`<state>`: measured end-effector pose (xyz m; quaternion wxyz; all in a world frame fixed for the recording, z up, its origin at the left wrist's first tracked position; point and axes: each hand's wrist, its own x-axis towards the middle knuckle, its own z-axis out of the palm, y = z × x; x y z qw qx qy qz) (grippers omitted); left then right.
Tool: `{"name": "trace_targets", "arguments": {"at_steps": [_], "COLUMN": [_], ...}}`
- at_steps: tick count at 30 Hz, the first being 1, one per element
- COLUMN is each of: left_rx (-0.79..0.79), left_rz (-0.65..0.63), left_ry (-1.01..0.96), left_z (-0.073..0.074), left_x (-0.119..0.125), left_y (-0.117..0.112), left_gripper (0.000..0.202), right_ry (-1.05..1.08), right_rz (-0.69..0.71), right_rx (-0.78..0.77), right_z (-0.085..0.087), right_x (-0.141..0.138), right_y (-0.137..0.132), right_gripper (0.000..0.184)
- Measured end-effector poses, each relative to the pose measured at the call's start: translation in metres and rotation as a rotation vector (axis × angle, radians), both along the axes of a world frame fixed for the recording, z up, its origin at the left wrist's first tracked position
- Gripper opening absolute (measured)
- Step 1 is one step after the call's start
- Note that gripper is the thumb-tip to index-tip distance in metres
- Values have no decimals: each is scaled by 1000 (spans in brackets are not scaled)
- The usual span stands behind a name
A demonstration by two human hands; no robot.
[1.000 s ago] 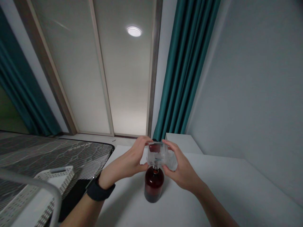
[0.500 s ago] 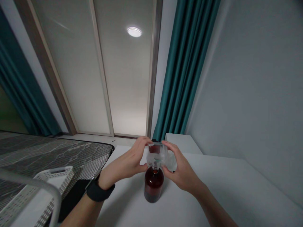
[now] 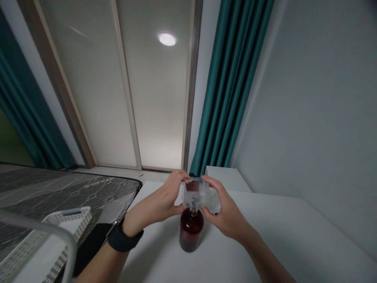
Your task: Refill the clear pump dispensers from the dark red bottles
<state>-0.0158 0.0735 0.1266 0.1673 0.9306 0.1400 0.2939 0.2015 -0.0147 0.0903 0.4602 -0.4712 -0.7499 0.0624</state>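
Observation:
A clear, see-through container [image 3: 194, 190] is held between my two hands, above and just behind the neck of a dark red-brown glass bottle [image 3: 191, 230]. My left hand [image 3: 169, 196] grips its left side, thumb below and fingers at the top edge. On the right side, my right hand [image 3: 220, 206] holds it the same way. The bottle stands upright on the white table [image 3: 165, 255]. Through the clear walls something reddish-brown shows; whether it lies inside or behind I cannot tell. A whitish translucent thing behind my right fingers is partly hidden.
At the lower left are a white perforated basket [image 3: 84, 214], a grey curved tube [image 3: 44, 226] and a dark flat object [image 3: 88, 245]. A white box-like surface [image 3: 228, 179] adjoins the table's far edge. Teal curtains [image 3: 226, 90] hang beside sliding doors [image 3: 156, 102].
Almost nothing differs. Both hands keep their hold on the clear container, which has shifted very slightly at most. The bottle stays in place.

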Motion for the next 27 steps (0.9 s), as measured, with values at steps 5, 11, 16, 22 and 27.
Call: {"name": "trace_targets", "arguments": {"at_steps": [5,11,16,22,27], "left_rx": [8,5,16,-39,-126], "left_rz": [4,15,13,-1,-36], "left_ry": [-2,7,-1,18,13], "left_z": [-1,0,0,1,1], "left_x": [0,-1,-1,-1,1], "left_y": [1,-1,-1,0,4], "left_gripper": [63,63,63,68,72], "right_ry": [-6,-3,-2,7,57], "right_rz": [-2,3,10,1,-8], "right_rx": [0,5,2,-28,-60], "right_z": [-1,-1,0,0,-5], "right_x": [1,1,2,2,2], "right_y": [0,0,0,-1,2], "right_gripper": [72,73,73,75,75]}}
